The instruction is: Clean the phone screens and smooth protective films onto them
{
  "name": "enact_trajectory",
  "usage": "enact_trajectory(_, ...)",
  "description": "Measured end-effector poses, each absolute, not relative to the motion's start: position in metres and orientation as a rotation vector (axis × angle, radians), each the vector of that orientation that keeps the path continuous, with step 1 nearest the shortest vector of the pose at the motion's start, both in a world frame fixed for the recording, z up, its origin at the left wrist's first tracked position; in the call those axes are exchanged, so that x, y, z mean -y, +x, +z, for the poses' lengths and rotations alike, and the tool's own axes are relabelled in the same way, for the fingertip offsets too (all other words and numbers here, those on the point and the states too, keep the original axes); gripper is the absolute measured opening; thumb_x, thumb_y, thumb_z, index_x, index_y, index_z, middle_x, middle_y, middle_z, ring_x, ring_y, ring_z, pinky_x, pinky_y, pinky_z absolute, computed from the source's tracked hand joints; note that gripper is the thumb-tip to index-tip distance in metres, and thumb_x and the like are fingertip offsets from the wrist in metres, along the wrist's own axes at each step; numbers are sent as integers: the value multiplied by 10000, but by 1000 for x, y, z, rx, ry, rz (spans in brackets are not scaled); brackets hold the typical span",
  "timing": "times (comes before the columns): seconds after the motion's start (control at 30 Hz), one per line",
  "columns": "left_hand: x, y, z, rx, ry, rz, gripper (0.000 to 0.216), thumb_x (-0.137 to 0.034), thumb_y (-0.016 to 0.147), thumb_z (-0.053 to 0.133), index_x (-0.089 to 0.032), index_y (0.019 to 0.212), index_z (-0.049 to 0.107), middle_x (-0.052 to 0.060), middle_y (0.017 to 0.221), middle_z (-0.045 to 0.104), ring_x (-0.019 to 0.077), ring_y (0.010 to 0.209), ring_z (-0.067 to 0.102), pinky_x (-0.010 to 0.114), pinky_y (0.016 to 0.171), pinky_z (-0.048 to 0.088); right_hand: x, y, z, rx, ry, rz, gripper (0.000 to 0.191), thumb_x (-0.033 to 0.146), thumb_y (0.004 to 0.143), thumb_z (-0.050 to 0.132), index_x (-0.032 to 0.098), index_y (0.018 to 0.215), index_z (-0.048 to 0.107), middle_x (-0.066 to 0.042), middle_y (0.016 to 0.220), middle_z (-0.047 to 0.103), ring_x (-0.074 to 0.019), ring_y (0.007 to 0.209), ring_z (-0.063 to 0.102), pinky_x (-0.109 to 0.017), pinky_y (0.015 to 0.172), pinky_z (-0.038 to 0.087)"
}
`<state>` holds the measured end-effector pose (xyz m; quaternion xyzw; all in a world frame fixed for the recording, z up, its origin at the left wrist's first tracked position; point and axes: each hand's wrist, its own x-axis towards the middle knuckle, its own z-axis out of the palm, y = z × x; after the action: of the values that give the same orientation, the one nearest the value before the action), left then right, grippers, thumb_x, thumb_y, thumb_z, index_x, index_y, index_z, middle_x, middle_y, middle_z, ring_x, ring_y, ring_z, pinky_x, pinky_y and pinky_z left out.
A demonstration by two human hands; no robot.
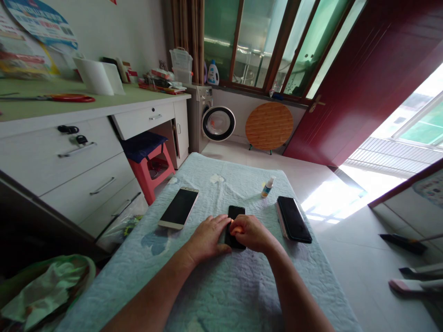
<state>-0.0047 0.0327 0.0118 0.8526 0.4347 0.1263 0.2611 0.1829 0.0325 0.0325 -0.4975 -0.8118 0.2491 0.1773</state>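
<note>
A black smartphone (236, 212) lies screen up on the quilted cover, partly hidden by both hands. My left hand (209, 233) rests against its left side, fingers stretched out and thumb apart near the lower edge. In my right hand (254, 233), closed over the screen, is a bunched orange cloth (236, 228) that touches the glass. To the left lies a larger gold-framed smartphone (180, 207). On the right another dark smartphone (294, 219) sits on a pinkish item, its kind unclear. A small spray bottle (267, 187) stands upright beyond my right hand.
The table wears a light blue quilted cover (207, 295). Left of it are a white drawer desk (79, 157), a red stool (152, 170) and a lined waste bin (92, 272). A washing machine (199, 106) with an open door stands at the back. Brushes (403, 243) lie at right.
</note>
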Motion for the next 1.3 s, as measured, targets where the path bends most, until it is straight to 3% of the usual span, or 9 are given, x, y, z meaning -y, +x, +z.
enact_trajectory(0.27, -34, -6, 10, -1185, 2325, 288, 736, -445, 722, 727, -215, 1362, 446, 122, 1476, 426, 292, 1349, 402, 441, 1132, 260, -29, 181, 37, 2237, -1352, 1014, 265, 95, 659, 498, 231, 724, 716, 44, 676, 680, -105, 620, 598, -194, 588, 397)
enact_trajectory(0.43, -32, -6, 10, -1188, 2325, 355, 714, -382, 701, 746, -255, 1343, 461, 86, 1457, 455, 285, 1325, 429, 437, 1114, 299, -37, 184, 34, 1972, -1384, 728, 249, 94, 703, 518, 205, 791, 723, 2, 780, 682, -127, 716, 605, -221, 675, 432)
enact_trajectory(0.67, -32, -5, 13, -1197, 2305, 295, 752, -403, 720, 725, -194, 1380, 430, 128, 1492, 398, 310, 1359, 381, 459, 1158, 203, -46, 188, 18, 1833, -1542, 332, 156, 194, 819, 554, 178, 842, 708, -42, 810, 630, -146, 725, 580, -257, 711, 432)
enact_trajectory(0.9, -33, -5, 14, -1176, 2322, 312, 770, -427, 696, 753, -198, 1364, 445, 116, 1459, 442, 301, 1300, 441, 435, 1123, 276, -41, 187, 25, 2140, -1534, 544, 237, 52, 737, 540, 187, 795, 726, -23, 786, 666, -127, 729, 593, -228, 710, 408)
enact_trajectory(1.03, -32, -6, 15, -1172, 2323, 351, 753, -386, 683, 773, -232, 1350, 459, 87, 1438, 470, 291, 1273, 465, 411, 1090, 328, -37, 184, 32, 2238, -1460, 628, 241, 70, 748, 543, 202, 809, 735, -7, 775, 675, -117, 715, 582, -219, 683, 385)
enact_trajectory(1.3, -33, -5, 16, -1177, 2325, 303, 743, -404, 684, 781, -212, 1335, 479, 113, 1452, 455, 292, 1313, 438, 415, 1109, 306, -29, 177, 39, 2331, -1434, 850, 215, 141, 772, 560, 235, 842, 740, 25, 765, 698, -103, 691, 590, -206, 658, 371)
